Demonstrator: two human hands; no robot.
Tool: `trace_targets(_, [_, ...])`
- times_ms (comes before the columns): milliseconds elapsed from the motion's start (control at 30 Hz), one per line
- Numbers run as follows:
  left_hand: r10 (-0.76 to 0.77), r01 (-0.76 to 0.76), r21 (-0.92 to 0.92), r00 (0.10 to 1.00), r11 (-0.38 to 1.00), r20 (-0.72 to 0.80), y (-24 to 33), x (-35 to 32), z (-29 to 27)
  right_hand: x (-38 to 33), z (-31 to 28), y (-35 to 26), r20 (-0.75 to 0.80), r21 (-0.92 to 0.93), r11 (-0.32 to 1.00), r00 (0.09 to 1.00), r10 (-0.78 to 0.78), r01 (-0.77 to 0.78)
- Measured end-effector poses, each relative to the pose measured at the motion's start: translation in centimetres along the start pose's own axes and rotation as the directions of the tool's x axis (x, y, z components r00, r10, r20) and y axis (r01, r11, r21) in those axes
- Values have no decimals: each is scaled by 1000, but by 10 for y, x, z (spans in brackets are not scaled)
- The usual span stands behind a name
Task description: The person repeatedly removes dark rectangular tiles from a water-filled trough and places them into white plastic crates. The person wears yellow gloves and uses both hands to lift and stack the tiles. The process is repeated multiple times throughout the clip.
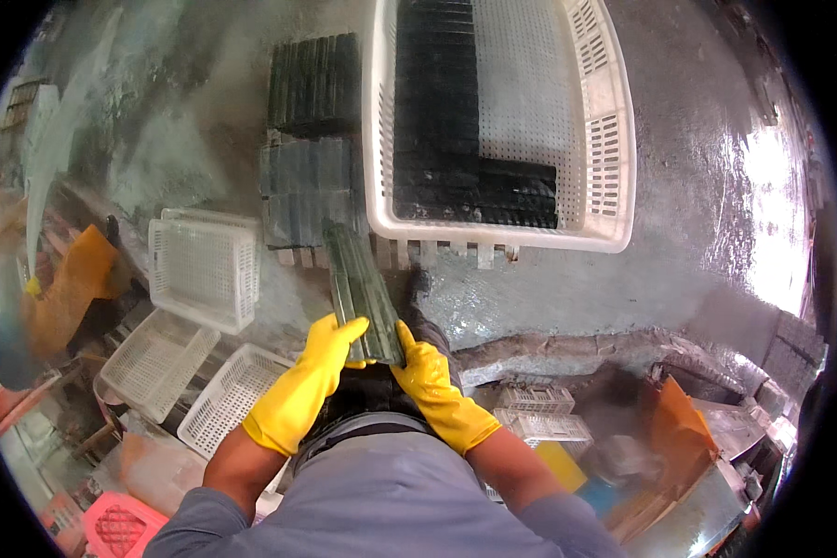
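In front of my waist I hold a small bundle of long, dark grey-green strips (367, 288), whose material I cannot make out. Yellow rubber gloves cover both hands. My left hand (318, 358) grips the near left end of the bundle, thumb on top. At the near right end, my right hand (426, 372) is closed along the edge. The far end tilts away toward stacked grey blocks (307, 177). Beyond these stands a stack of darker strips on edge (313, 84). To their right, a large white plastic crate (493, 238) holds dark strips (437, 102) in tight rows along its left and near sides.
White perforated baskets (203, 270) lie at the left, with another basket (232, 395) near my left arm. Smaller white crates (539, 418) sit at my right. A pink plastic item (121, 525) is at lower left. Orange sheets (684, 418) lean at the right. The grey floor looks wet.
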State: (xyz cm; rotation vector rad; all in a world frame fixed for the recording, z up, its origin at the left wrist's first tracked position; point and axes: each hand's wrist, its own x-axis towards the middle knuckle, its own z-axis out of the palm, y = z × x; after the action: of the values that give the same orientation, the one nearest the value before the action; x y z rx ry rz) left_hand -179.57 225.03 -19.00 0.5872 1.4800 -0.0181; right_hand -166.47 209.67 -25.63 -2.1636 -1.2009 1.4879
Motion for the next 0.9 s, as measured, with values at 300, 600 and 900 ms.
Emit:
trace_targets(300, [89, -91, 52, 995, 994, 49, 38, -87, -58, 25, 53, 39, 216, 756, 654, 958, -189, -42])
trace_targets(600, [120, -112, -92, 988, 989, 93, 82, -86, -148, 86, 81, -94, 643, 725, -334, 766, 11, -603])
trace_targets(900, [69, -67, 190, 998, 980, -2, 52, -9, -274, 117, 101, -104, 61, 954, 256, 939, 339, -155])
